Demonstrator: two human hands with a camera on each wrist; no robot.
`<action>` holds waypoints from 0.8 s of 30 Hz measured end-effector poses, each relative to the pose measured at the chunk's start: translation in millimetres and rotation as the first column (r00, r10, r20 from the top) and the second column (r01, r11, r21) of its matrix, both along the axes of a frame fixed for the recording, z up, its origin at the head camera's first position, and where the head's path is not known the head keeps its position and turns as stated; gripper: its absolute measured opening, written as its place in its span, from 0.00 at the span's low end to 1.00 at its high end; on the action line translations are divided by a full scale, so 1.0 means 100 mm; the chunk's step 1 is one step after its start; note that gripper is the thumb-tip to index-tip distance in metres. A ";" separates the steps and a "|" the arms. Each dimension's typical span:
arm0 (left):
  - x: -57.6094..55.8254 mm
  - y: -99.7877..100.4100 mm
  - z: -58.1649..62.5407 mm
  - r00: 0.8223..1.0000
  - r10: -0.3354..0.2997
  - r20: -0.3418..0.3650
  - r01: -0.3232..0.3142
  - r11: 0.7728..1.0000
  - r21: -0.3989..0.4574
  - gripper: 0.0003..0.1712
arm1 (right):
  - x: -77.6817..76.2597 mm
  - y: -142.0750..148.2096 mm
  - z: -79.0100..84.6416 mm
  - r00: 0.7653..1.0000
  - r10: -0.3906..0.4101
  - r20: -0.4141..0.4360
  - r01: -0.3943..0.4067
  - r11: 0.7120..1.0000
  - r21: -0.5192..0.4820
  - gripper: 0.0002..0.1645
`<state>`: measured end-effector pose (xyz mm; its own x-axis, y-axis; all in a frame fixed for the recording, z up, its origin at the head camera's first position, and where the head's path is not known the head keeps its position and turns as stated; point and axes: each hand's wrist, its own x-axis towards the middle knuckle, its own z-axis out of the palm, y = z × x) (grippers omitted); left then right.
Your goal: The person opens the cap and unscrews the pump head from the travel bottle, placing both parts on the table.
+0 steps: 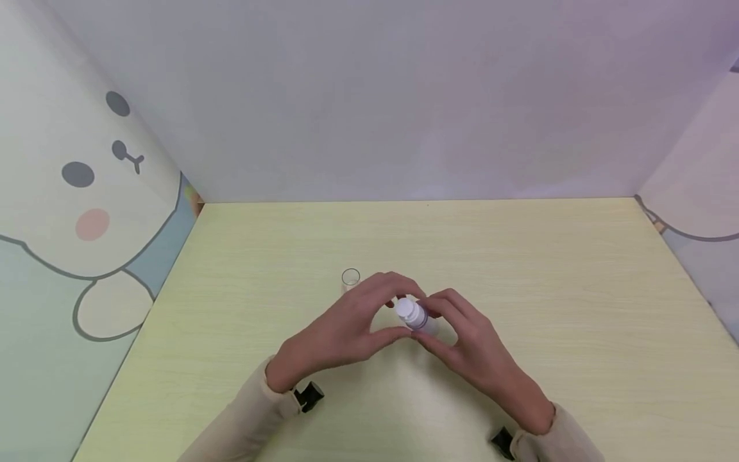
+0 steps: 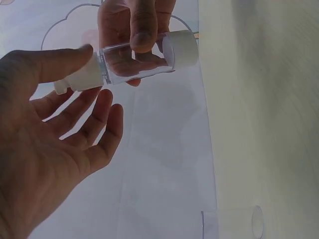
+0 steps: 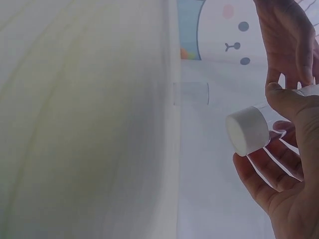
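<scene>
Right hand [image 1: 479, 346]: fingers curled round the clear bottle [image 1: 412, 314] body. Left hand [image 1: 352, 324]: thumb and fingers pinch its white top [image 2: 84, 74]. Bottle's tilted over the surface [image 1: 548, 276]. Clear cylinder [image 1: 350, 278] stands just beyond left hand; pale wall [image 1: 404, 102] behind.

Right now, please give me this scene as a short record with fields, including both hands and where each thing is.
Main thing: clear bottle with white top and white base
Bottle position: raised off the table, top end up
Left hand: fingers and thumb around the white top
Right hand: grips the clear body
Nearby: transparent cylinder, upright on the table, beyond the left hand, untouched
Background: pale wall; cartoon face on the left panel
Bottle contents: cannot tell
</scene>
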<state>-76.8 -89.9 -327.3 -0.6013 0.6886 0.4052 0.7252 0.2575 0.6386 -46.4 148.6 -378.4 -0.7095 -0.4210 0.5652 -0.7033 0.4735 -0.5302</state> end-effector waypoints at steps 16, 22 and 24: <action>-0.02 -0.04 -0.01 0.990 0.071 -0.122 -0.073 0.997 -0.014 0.22 | -0.02 0.03 -0.01 1.000 0.003 -0.017 -0.004 1.000 -0.016 0.25; -0.03 -0.02 -0.02 0.987 0.087 -0.139 -0.091 0.996 -0.021 0.21 | -0.01 0.03 0.01 1.000 0.001 0.001 -0.001 1.000 0.000 0.21; -0.03 -0.02 -0.03 0.984 0.094 -0.152 -0.099 0.995 -0.026 0.22 | -0.01 0.03 0.01 1.000 -0.002 0.009 0.002 1.000 0.008 0.21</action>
<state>-79.8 -91.5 -330.7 -0.5998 0.6445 0.4742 0.7829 0.3504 0.5141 -47.1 151.4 -377.3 -0.7150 -0.4241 0.5558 -0.6980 0.4789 -0.5325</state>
